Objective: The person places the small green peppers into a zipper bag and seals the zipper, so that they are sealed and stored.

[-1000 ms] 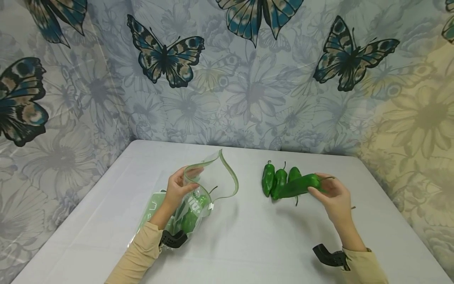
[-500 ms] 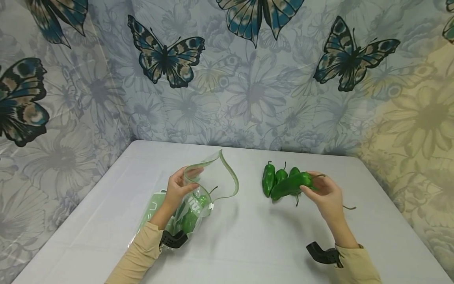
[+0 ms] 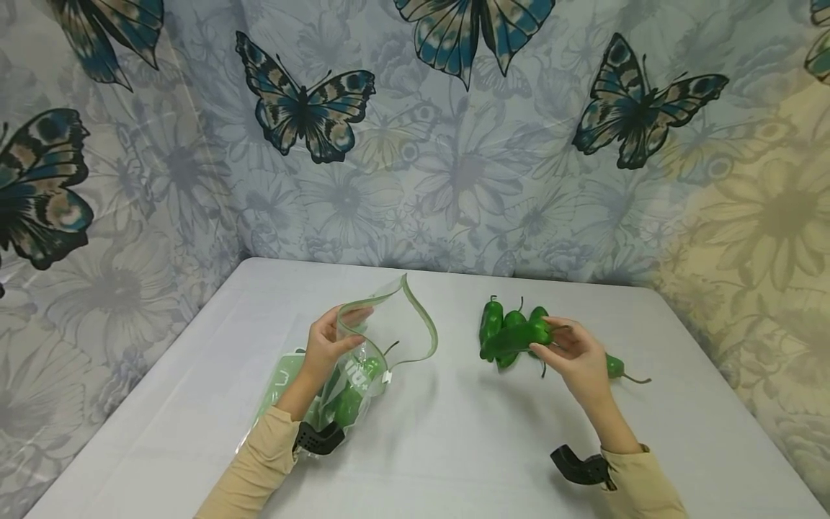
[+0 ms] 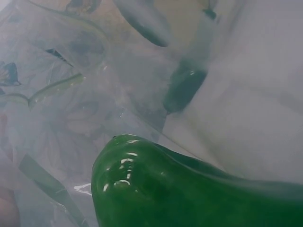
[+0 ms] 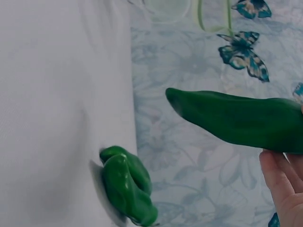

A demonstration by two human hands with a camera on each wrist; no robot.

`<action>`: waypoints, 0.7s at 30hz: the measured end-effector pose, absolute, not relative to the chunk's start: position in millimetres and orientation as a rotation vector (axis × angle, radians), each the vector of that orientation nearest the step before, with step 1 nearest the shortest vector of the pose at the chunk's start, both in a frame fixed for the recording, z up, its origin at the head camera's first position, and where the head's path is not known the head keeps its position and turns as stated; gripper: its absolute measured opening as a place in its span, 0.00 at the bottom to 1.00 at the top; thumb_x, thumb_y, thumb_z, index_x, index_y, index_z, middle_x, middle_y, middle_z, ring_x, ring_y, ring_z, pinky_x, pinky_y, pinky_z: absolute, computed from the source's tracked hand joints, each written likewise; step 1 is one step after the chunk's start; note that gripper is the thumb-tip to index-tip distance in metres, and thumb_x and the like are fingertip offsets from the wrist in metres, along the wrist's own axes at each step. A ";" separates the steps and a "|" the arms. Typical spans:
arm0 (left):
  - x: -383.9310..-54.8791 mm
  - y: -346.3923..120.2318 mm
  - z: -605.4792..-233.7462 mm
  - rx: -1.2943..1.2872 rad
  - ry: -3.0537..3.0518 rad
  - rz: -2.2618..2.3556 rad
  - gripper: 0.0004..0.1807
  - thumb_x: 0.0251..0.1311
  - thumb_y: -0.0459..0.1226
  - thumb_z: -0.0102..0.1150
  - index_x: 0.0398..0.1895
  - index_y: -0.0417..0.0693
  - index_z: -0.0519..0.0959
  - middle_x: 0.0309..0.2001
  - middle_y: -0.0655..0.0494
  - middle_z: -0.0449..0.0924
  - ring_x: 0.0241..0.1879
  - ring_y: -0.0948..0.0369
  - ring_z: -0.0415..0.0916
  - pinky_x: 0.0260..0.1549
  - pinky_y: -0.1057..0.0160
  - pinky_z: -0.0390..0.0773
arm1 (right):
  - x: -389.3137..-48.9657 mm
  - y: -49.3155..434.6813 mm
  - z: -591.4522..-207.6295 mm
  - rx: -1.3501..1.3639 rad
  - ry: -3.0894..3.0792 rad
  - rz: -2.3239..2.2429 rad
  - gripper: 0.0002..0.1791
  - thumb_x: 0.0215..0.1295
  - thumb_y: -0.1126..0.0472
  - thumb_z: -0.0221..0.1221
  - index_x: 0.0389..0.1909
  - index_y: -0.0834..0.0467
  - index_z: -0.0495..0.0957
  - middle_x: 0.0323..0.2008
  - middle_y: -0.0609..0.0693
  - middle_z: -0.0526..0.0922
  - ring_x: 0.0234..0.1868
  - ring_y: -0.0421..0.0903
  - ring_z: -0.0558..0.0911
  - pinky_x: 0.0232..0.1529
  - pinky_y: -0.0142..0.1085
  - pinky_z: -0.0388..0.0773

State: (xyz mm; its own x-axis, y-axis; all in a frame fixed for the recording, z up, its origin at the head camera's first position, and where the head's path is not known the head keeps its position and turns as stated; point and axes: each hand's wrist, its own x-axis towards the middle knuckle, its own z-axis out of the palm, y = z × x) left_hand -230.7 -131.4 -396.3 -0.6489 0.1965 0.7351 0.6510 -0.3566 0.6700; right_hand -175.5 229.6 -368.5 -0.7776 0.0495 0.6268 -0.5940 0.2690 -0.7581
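Observation:
My left hand [image 3: 329,342] grips the near left side of a clear zip bag [image 3: 424,316], whose green-edged mouth gapes. Several green chili peppers [image 3: 348,407] lie in its lower part; one pepper [image 4: 156,189] fills the bottom of the left wrist view. Raised above the table, a long green chili pepper [image 3: 515,339] is pinched at its stem end by my right hand [image 3: 579,353], tip pointing left toward the bag. In the right wrist view the held pepper [image 5: 236,118] spans the right half, fingers beneath it.
Several green chili peppers [image 3: 491,317] lie in a row on the white table [image 3: 454,447], behind the held one. Another pepper [image 3: 614,366] lies right of my right wrist, partly hidden. A green printed plastic packet [image 3: 279,375] lies beside the left forearm. Butterfly-printed cloth hangs behind.
My right hand has moved left with the chili pepper, now overlapping the row of peppers. The pepper behind the right wrist has come into view. The left hand and bag stay put.

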 end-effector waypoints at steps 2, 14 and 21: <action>-230.5 -131.2 -396.3 -1.117 -1.556 -2.085 0.25 0.50 0.34 0.64 0.51 0.32 0.71 0.48 0.51 0.76 0.50 0.56 0.71 0.55 0.58 0.60 | -175.7 227.7 -368.1 0.485 -2.018 1.539 0.24 0.40 0.86 0.60 0.44 0.77 0.70 0.37 0.42 0.77 0.37 0.35 0.78 0.36 0.26 0.74; -229.8 -130.6 -396.6 -1.099 -1.562 -2.124 0.24 0.49 0.33 0.64 0.51 0.36 0.72 0.48 0.52 0.76 0.51 0.57 0.71 0.55 0.58 0.59 | -179.8 214.6 -363.8 0.459 -2.059 1.552 0.22 0.43 0.80 0.63 0.44 0.74 0.73 0.38 0.40 0.77 0.39 0.35 0.78 0.39 0.27 0.73; -227.9 -130.0 -394.7 -1.101 -1.565 -2.109 0.24 0.49 0.32 0.64 0.51 0.33 0.72 0.47 0.52 0.76 0.50 0.57 0.71 0.55 0.59 0.60 | -181.0 211.2 -362.2 0.404 -2.049 1.667 0.16 0.47 0.77 0.63 0.40 0.71 0.74 0.38 0.43 0.77 0.39 0.37 0.78 0.40 0.28 0.73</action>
State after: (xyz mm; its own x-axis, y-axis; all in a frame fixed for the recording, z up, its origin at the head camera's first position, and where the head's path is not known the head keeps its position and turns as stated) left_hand -227.9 -130.0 -394.7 -0.6648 0.2012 0.7195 0.6303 -0.3660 0.6847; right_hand -181.0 211.2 -362.2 -0.8484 0.0627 0.5256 -0.5018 0.2207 -0.8363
